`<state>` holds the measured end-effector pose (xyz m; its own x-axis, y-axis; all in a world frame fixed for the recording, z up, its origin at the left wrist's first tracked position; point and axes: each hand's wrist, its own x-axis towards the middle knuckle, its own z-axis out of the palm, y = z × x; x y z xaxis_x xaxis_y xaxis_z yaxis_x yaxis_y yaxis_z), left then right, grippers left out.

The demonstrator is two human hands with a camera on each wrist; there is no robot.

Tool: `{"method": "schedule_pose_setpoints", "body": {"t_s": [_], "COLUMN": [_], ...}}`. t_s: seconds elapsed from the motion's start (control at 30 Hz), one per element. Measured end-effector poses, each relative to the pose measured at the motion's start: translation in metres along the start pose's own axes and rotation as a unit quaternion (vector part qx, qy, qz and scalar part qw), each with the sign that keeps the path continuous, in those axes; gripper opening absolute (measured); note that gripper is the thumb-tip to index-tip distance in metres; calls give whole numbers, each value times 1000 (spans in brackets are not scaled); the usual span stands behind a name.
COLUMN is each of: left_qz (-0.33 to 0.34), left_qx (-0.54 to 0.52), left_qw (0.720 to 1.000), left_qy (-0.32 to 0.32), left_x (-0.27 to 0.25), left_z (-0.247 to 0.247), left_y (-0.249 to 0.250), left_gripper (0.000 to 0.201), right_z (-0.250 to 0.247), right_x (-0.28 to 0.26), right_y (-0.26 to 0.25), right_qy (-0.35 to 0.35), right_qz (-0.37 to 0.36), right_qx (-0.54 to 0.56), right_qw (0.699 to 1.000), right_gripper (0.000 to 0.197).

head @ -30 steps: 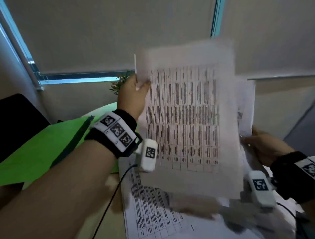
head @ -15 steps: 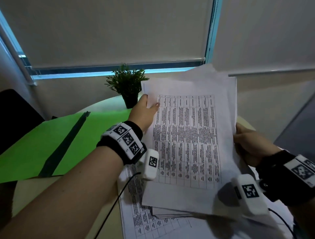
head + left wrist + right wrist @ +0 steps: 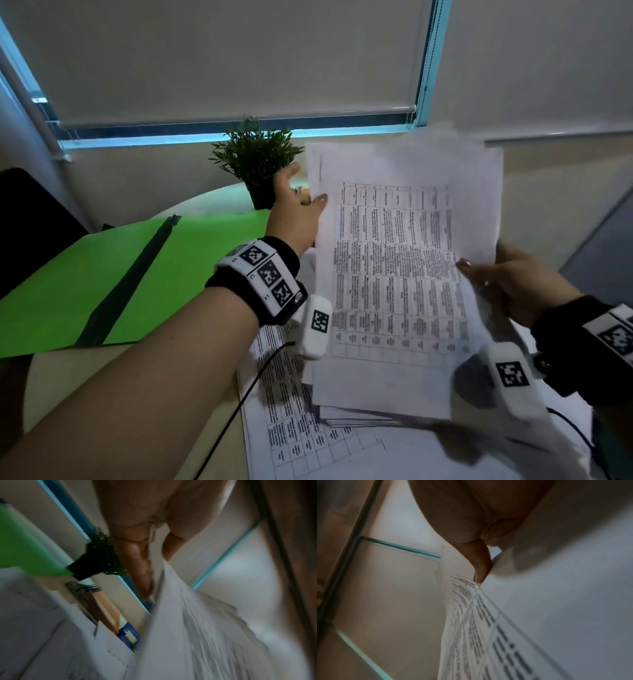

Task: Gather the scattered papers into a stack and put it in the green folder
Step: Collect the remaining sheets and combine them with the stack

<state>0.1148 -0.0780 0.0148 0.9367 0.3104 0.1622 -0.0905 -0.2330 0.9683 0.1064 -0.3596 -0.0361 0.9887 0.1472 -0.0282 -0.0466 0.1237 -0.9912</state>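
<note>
A stack of printed papers (image 3: pixel 397 274) stands tilted above the table, held between both hands. My left hand (image 3: pixel 308 202) pinches its upper left edge, thumb on the printed front and fingers behind; the left wrist view shows that hand (image 3: pixel 154 555) against the blurred stack (image 3: pixel 188 628). My right hand (image 3: pixel 479 274) grips the right edge at mid height, thumb on the front; the right wrist view shows the thumb (image 3: pixel 481 563) pressing the sheets (image 3: pixel 539 615). More printed sheets (image 3: pixel 301 428) lie flat on the table under the stack. The green folder (image 3: pixel 85 274) lies open to the left.
A small potted plant (image 3: pixel 257 161) stands at the table's far edge, just behind my left hand. The beige table (image 3: pixel 102 377) shows in front of the folder. A wooden block (image 3: pixel 106 608) and a blue item (image 3: pixel 128 635) lie beyond the papers. Window blinds fill the background.
The stack has come down from in front of the face and tilted back toward the table. Both hands came down with it, and the plant now shows.
</note>
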Motion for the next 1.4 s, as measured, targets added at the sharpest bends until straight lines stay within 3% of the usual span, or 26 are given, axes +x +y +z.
{"method": "schedule_pose_setpoints", "body": {"t_s": [0.07,0.13,0.17,0.2,0.3,0.37,0.63,0.73,0.87,1.07,1.23,1.4], "left_qz": [-117,-210,-246,-274,-328,-353,-357,-355,-303,-251,-210,-280], "left_qx": [-40,20,55,71,35,0,-83,-51,79,249,355,327], "left_qw": [992,977,966,957,941,932,923,916,927,907,895,897], "left_qy": [-1,-33,-55,-69,-81,-85,-118,-176,-204,-230,-169,-102], "left_x": [3,-2,-3,-5,-7,-13,-31,-40,-48,-55,-56,-64], "left_z": [-5,-13,-17,-20,-24,-21,10,25,43,30,-16,-52], "left_y": [-5,-11,-17,-25,-44,-50,-68,-70,-72,-67,-79,-86], "left_gripper": [32,10,11,20,47,48,8,13,45,44,30,37], "right_z": [-11,-23,-30,-38,-56,-65,-69,-71,-72,-72,-74,-73], "right_x": [2,2,2,2,4,7,19,20,18,18,19,20], "right_y": [-3,-5,-4,-2,11,22,38,41,41,40,42,42], "right_qy": [26,47,62,82,115,129,132,128,122,118,111,117], "right_qz": [1,17,23,33,64,77,76,77,72,70,68,64], "right_qx": [17,23,19,10,-10,-6,-12,-15,-9,2,12,9], "right_qw": [1000,998,998,996,991,989,988,989,990,991,991,991], "right_gripper": [89,47,30,29,32,35,34,37,37,33,31,35]}}
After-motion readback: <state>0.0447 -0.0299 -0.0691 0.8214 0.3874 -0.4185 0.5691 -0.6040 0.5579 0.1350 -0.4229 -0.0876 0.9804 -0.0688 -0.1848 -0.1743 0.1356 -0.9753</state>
